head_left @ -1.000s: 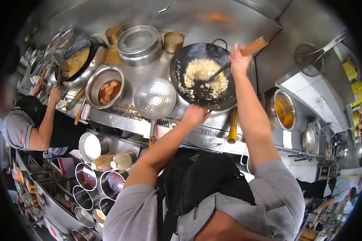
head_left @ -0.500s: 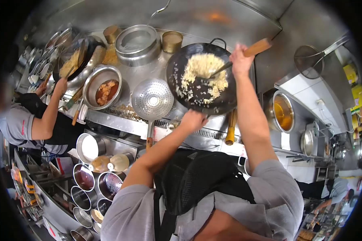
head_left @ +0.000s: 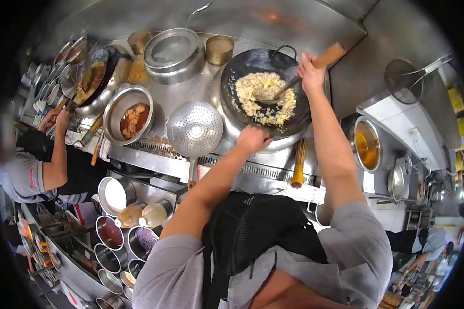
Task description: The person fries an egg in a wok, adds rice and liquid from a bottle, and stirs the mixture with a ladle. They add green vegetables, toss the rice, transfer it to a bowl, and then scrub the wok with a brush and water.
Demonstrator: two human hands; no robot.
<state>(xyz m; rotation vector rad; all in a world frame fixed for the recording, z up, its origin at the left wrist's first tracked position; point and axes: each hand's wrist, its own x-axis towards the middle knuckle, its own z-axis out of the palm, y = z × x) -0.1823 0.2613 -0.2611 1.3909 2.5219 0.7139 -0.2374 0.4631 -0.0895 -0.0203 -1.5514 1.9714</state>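
Observation:
A black wok (head_left: pixel 247 63) sits on the stove in front of me, with egg-flecked rice (head_left: pixel 253 86) spread in a ring inside it. My right hand (head_left: pixel 311 75) is closed around the ladle (head_left: pixel 329 55) near the lower end of its wooden handle. The ladle's bowl is down in the rice, blurred by motion. At the wok's near rim, my left hand (head_left: pixel 253 139) is closed on the wok; the part it grips is hidden under the fingers. Just left of that hand lies a perforated skimmer (head_left: pixel 195 126), apart from it.
A bowl of sauced meat (head_left: pixel 111 119), a lidded pot (head_left: pixel 172 72) and a tin (head_left: pixel 220 50) stand left of the wok. A bamboo brush (head_left: pixel 298 167) lies in front; a pot of oil (head_left: pixel 358 136) is at right. A co-worker (head_left: pixel 54 165) works at another wok on the left.
The wok sits flatter and slightly farther right in view, my left hand with it. The rice has shifted into a looser ring as the ladle moved through it. The co-worker's hands have come lower.

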